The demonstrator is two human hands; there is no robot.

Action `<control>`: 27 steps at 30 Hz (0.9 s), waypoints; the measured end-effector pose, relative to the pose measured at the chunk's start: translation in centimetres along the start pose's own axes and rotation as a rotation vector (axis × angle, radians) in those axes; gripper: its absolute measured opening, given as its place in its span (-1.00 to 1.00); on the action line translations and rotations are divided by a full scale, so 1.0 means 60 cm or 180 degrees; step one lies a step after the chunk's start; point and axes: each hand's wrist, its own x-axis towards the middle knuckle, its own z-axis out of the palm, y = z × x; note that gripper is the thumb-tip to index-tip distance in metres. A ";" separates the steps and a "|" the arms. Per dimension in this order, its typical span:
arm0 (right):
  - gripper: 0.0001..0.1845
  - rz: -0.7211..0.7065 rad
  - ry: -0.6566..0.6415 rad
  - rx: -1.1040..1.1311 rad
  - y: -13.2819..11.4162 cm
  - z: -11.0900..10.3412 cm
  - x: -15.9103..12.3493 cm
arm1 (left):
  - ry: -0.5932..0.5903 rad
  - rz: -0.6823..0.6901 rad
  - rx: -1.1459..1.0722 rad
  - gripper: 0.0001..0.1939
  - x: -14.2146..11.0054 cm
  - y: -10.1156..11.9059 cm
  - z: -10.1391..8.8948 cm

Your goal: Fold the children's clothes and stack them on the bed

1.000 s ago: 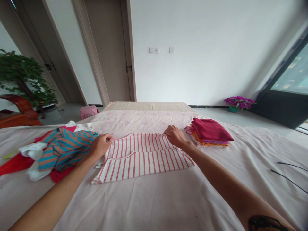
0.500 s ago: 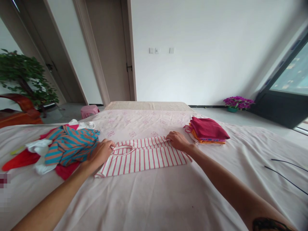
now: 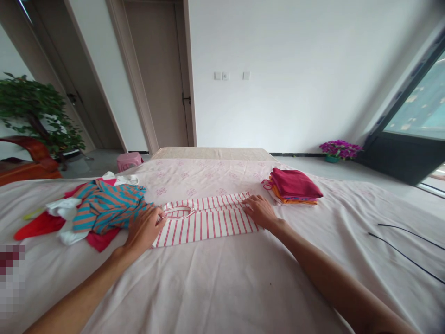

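Note:
A red-and-white striped top (image 3: 205, 221) lies folded into a narrow band on the pale pink bed sheet (image 3: 222, 287). My left hand (image 3: 145, 227) rests on its left end by the neckline, fingers curled down onto the cloth. At the right end my right hand (image 3: 260, 211) lies flat with its fingers stretched out, pressing the fabric. Neither hand lifts anything.
A loose heap of clothes (image 3: 93, 211), teal-and-brown striped, white and red, lies left of the top. A folded stack with a dark red piece on top (image 3: 294, 185) sits to the right. Two thin black cables (image 3: 406, 246) cross the sheet at far right. A pink stool (image 3: 128, 161) stands beyond the bed.
The far edge of the striped top was drawn toward me and folded over, so the garment is narrower. Both hands came down from pinching the edge and now rest on it.

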 end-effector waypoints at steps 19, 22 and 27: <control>-0.76 0.0176 0.0006 0.0085 -0.005 -0.004 0.018 | 0.0100 0.0179 0.0470 -0.74 -0.034 0.011 -0.005; -0.66 -0.0066 0.0263 0.0023 -0.043 -0.006 0.017 | 0.0269 0.0533 0.0260 -0.68 -0.009 0.059 -0.007; -0.39 -0.0681 0.0130 0.0039 -0.127 0.025 0.039 | 0.0012 0.0846 -0.0200 -0.50 0.050 0.152 0.038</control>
